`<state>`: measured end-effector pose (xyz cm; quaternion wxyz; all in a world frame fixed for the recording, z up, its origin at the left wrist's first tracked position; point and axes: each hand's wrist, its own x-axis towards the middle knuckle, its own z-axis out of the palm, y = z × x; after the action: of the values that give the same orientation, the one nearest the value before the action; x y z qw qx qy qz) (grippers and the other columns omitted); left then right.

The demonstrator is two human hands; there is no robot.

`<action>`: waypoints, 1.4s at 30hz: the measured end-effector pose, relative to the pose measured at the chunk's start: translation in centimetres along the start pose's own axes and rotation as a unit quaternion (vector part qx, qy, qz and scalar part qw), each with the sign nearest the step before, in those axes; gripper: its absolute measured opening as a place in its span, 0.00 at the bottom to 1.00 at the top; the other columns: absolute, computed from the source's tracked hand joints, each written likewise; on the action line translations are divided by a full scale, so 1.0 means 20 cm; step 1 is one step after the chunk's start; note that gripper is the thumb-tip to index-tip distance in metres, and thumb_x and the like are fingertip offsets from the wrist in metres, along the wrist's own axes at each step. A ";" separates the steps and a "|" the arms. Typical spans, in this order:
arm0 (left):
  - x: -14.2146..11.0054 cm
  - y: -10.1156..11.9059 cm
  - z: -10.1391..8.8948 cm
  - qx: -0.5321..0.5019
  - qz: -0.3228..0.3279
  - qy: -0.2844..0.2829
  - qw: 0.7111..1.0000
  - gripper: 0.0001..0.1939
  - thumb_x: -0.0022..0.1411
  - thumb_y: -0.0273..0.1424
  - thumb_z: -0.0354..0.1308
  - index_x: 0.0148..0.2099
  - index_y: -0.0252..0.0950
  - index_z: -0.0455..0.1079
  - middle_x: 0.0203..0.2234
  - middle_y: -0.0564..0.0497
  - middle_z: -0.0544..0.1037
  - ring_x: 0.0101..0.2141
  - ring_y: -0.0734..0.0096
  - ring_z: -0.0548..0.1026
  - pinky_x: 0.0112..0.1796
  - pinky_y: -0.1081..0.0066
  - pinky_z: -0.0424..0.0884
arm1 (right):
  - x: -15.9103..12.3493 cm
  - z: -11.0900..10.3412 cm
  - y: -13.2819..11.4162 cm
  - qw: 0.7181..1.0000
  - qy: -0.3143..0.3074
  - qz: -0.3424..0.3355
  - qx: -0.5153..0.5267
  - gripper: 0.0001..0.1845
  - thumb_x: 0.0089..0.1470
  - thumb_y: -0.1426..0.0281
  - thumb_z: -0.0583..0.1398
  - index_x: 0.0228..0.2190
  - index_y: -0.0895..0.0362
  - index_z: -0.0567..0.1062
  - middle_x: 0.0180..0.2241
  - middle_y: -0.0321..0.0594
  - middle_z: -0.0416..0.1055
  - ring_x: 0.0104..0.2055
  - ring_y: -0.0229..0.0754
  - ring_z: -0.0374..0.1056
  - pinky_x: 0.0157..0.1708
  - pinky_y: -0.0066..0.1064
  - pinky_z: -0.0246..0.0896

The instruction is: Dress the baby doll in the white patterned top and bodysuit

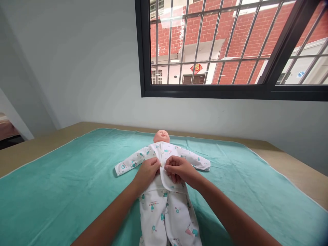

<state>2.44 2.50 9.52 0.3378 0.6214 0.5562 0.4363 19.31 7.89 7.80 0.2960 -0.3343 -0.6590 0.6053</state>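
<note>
A baby doll (162, 136) lies on its back, dressed in a white printed baby shirt (167, 147) and matching trousers (154, 212). The shirt's sleeves stretch out to both sides. My left hand (148, 172) pinches the left side of the shirt's front opening around the middle of the chest. Opposite it, my right hand (180, 169) has thumb and index finger together at the other front edge, its remaining fingers curled over the cloth. A small gap separates the two hands. Whatever fastener lies between the fingertips is too small to make out.
A green cloth (84, 177) covers most of the wooden table (279, 153) beneath the doll. Behind the table stands a white wall (107, 85) with a dark-framed, barred window (205, 90). Part of something pink (7, 128) shows at the far left.
</note>
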 end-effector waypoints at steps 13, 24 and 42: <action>0.16 -0.58 -0.40 0.459 -0.125 0.152 0.866 0.26 0.66 0.49 0.40 0.37 0.36 0.71 0.40 0.41 0.76 0.44 0.53 0.72 0.39 0.63 0.64 | 0.04 -0.64 0.36 0.856 0.300 -0.027 -0.420 0.19 0.56 0.53 0.53 0.32 0.54 0.75 0.35 0.42 0.73 0.38 0.46 0.67 0.38 0.34 0.58; 0.14 -0.65 -0.59 0.404 -0.232 0.174 0.867 0.27 0.64 0.50 0.37 0.33 0.37 0.68 0.31 0.38 0.78 0.36 0.45 0.76 0.36 0.56 0.65 | -0.09 -0.84 0.35 0.764 0.361 0.175 -0.505 0.27 0.58 0.47 0.46 0.25 0.52 0.72 0.29 0.42 0.74 0.31 0.46 0.68 0.27 0.31 0.50; 0.19 -0.65 -0.64 -0.093 -0.200 0.414 0.883 0.11 0.60 0.31 0.55 0.43 0.32 0.71 0.31 0.51 0.77 0.27 0.73 0.74 0.29 0.75 0.70 | -0.02 -0.95 0.45 0.792 0.500 -0.010 -0.349 0.17 0.49 0.60 0.51 0.35 0.54 0.74 0.30 0.40 0.72 0.33 0.45 0.66 0.34 0.33 0.57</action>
<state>-14.48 7.43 3.50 0.2132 0.2249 0.7146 0.6271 35.38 19.37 0.52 0.4534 -0.6646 -0.5886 0.0792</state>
